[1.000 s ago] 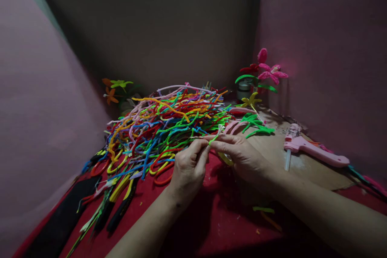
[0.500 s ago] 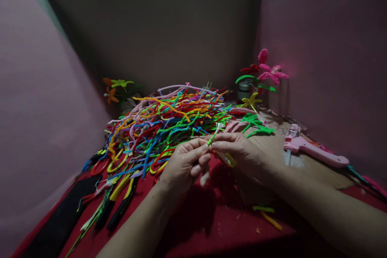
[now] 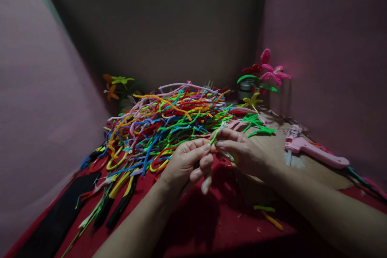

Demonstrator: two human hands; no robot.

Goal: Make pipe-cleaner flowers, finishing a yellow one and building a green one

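Between my two hands is a short green stem with a white tufted top [image 3: 218,131], apparently made of pipe cleaner. My left hand [image 3: 190,163] pinches its lower end between thumb and forefinger, the other fingers curled loosely below. Close against it, my right hand [image 3: 242,149] has its thumb and forefinger at the stem, just under the tuft. A pale yellowish-white piece [image 3: 227,155] shows beneath the right fingers; its full shape is hidden. Behind the hands rises a big heap of coloured pipe cleaners [image 3: 169,117].
A pink glue gun [image 3: 314,152] lies on a brown board [image 3: 272,145] at right. Pliers with yellow-black handles [image 3: 121,197] lie left on the red cloth [image 3: 229,225]. Pipe-cleaner flowers, one pink [image 3: 275,74] and one orange [image 3: 111,92], stand behind. Yellow and orange scraps [image 3: 269,215] lie in front.
The tufted stem has shifted slightly right, and my right forefinger has risen nearer its white top. My left hand's lower fingers have spread a little downward.
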